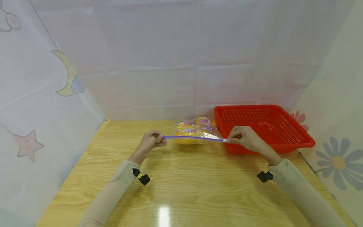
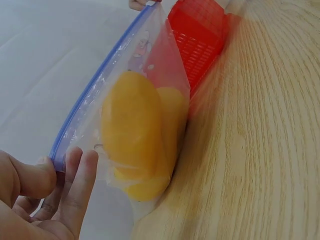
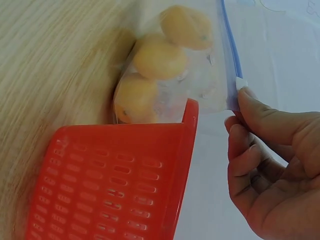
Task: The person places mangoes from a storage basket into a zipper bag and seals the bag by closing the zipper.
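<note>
A clear zip bag with printed cartoon figures lies on the table, its purple zip strip stretched level between both hands. Several yellow-orange fruits, mango-like in shape, show through the plastic. My left hand pinches the strip's left end between thumb and fingers. At the other end, my right hand pinches the strip by the white slider. The fruits bulge the lower part of the bag, which touches the wood.
A red perforated plastic basket stands at the back right, close beside the bag and beneath the right hand. The wooden table meets a pale cloth backdrop behind and at both sides.
</note>
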`<action>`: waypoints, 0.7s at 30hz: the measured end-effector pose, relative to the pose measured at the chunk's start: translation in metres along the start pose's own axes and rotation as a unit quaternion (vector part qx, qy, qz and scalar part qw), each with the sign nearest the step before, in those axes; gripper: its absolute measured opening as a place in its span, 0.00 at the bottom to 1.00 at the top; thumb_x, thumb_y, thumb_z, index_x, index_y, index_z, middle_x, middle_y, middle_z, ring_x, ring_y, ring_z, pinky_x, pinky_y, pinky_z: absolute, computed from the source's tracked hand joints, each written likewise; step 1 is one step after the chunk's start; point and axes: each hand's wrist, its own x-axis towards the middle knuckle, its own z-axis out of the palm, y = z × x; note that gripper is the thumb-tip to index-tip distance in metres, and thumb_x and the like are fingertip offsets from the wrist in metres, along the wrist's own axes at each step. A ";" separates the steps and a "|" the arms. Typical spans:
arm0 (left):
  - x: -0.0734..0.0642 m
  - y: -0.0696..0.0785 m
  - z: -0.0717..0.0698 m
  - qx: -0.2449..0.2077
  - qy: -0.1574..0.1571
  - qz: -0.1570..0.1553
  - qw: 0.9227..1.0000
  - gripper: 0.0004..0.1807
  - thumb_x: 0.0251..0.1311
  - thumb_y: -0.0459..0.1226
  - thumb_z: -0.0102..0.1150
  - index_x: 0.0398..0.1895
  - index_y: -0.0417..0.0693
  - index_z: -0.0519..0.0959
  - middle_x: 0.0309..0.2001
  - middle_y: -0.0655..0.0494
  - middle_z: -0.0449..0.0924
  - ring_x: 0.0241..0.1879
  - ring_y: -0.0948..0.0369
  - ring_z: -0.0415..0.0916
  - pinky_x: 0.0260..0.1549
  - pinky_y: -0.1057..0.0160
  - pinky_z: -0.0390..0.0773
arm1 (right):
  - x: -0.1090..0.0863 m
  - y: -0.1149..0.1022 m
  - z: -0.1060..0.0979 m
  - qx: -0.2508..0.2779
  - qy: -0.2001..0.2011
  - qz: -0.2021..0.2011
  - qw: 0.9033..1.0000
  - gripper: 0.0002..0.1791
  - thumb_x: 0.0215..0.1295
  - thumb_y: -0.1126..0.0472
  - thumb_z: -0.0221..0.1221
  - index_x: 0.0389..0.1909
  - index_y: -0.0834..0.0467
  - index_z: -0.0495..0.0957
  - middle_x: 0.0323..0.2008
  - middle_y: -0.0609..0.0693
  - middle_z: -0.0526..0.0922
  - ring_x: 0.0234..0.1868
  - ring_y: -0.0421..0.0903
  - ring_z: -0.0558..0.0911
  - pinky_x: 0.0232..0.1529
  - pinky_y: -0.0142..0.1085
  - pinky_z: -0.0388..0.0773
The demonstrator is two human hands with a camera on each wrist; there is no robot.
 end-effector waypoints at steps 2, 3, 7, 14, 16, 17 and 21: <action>0.000 -0.001 -0.001 0.003 -0.006 -0.004 1.000 0.08 0.72 0.27 0.48 0.47 0.29 0.72 0.39 0.43 0.76 0.35 0.56 0.83 0.47 0.53 0.80 | -0.002 -0.001 0.001 -0.006 0.004 -0.006 1.000 0.03 0.60 0.62 0.69 0.32 0.57 0.89 0.30 0.45 0.80 0.28 0.44 0.72 0.28 0.33 0.70; 0.000 -0.001 -0.001 0.002 -0.010 -0.006 1.000 0.08 0.72 0.27 0.48 0.47 0.28 0.72 0.38 0.43 0.76 0.35 0.56 0.83 0.47 0.53 0.80 | -0.003 -0.001 0.002 -0.010 0.006 -0.008 1.000 0.02 0.60 0.62 0.69 0.32 0.56 0.89 0.30 0.44 0.80 0.28 0.43 0.72 0.28 0.33 0.70; -0.001 -0.002 -0.003 -0.011 -0.023 -0.009 1.000 0.09 0.72 0.27 0.49 0.49 0.26 0.72 0.37 0.44 0.78 0.36 0.56 0.83 0.48 0.52 0.80 | -0.007 -0.002 0.003 -0.019 0.010 -0.013 1.000 0.03 0.59 0.61 0.69 0.31 0.57 0.89 0.30 0.43 0.80 0.28 0.42 0.73 0.28 0.32 0.71; -0.002 -0.004 -0.005 -0.019 -0.059 0.009 0.998 0.13 0.72 0.31 0.51 0.53 0.27 0.71 0.39 0.45 0.79 0.38 0.55 0.83 0.50 0.50 0.79 | -0.013 -0.005 0.005 -0.028 0.015 -0.019 0.999 0.03 0.57 0.65 0.70 0.32 0.59 0.89 0.26 0.43 0.79 0.25 0.41 0.70 0.26 0.31 0.69; -0.002 -0.006 -0.006 -0.019 -0.064 0.013 0.998 0.13 0.72 0.32 0.51 0.53 0.30 0.71 0.40 0.44 0.78 0.38 0.55 0.83 0.50 0.49 0.78 | -0.015 -0.005 0.006 -0.030 0.015 -0.023 0.999 0.03 0.57 0.64 0.70 0.32 0.59 0.89 0.26 0.43 0.78 0.25 0.41 0.69 0.25 0.31 0.68; -0.002 -0.007 -0.007 -0.018 -0.064 0.014 0.998 0.13 0.72 0.33 0.52 0.53 0.31 0.71 0.40 0.44 0.79 0.38 0.55 0.83 0.51 0.48 0.77 | -0.015 -0.005 0.007 -0.031 0.015 -0.024 0.999 0.03 0.57 0.64 0.70 0.33 0.59 0.89 0.26 0.43 0.78 0.25 0.41 0.69 0.25 0.31 0.68; -0.003 -0.009 -0.009 -0.025 -0.061 0.010 0.998 0.12 0.71 0.30 0.53 0.53 0.33 0.72 0.39 0.42 0.80 0.37 0.53 0.83 0.54 0.42 0.73 | -0.016 -0.004 0.011 -0.036 0.014 -0.031 0.999 0.03 0.58 0.65 0.69 0.33 0.58 0.89 0.26 0.41 0.79 0.24 0.40 0.70 0.25 0.31 0.68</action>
